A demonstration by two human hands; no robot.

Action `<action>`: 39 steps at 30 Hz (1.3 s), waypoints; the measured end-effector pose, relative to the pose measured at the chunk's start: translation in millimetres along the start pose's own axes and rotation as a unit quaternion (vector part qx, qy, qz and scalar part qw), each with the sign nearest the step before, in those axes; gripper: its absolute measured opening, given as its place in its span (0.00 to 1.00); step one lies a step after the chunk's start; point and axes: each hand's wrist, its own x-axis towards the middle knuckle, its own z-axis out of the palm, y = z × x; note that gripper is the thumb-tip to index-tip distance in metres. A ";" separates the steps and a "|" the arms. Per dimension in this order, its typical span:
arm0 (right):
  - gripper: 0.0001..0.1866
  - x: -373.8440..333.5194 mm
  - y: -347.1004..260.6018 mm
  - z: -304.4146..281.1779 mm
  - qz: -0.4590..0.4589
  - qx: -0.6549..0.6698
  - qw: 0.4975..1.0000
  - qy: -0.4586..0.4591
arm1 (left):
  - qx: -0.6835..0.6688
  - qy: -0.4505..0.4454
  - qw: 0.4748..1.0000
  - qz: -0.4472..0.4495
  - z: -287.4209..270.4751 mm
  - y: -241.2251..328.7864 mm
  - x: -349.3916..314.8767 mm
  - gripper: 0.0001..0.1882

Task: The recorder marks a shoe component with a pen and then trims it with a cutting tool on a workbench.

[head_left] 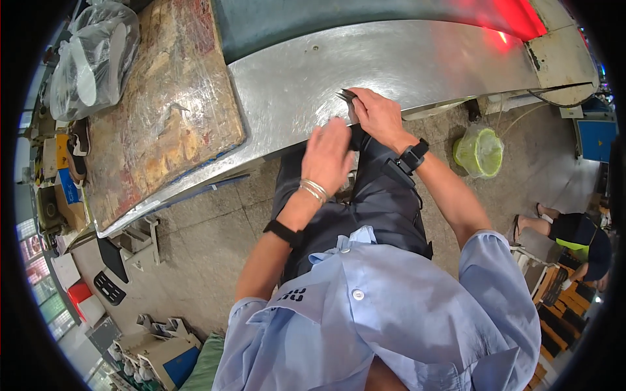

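Head view: nearest, at the bottom of the frame, is a light blue shirt [417, 306]. Just above the middle, the left hand [328, 155] is blurry, with its fingers bunched; I cannot tell how open its grip is or if it has anything. Just up and to the right, the right hand [378, 117] has its grip closed on a small dark tool [345, 96] with thin, pointy tips. The tool is by the front edge of a shiny metal bench [280, 78]. A worn wooden board [163, 124] lies at the upper left, with a clear bag [98, 62] of pale, flat pieces on it. A green bucket [481, 153] stands at the right. Farther off, at the lower right, is another person [583, 238] in dark clothes.
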 end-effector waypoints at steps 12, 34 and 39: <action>0.15 19.5 -4.5 -16.0 -0.020 0.031 0.986 -0.161 | -0.008 0.164 0.983 -0.079 -47.9 -76.3 2.7 0.10; 0.18 48.1 -3.9 -6.9 0.016 -0.024 0.961 -0.275 | 0.172 0.100 0.976 -0.092 -46.9 -134.7 13.3 0.16; 0.17 39.9 -11.2 -12.3 0.048 0.048 0.963 -0.263 | 0.185 0.118 0.972 -0.087 -51.3 -139.2 14.7 0.15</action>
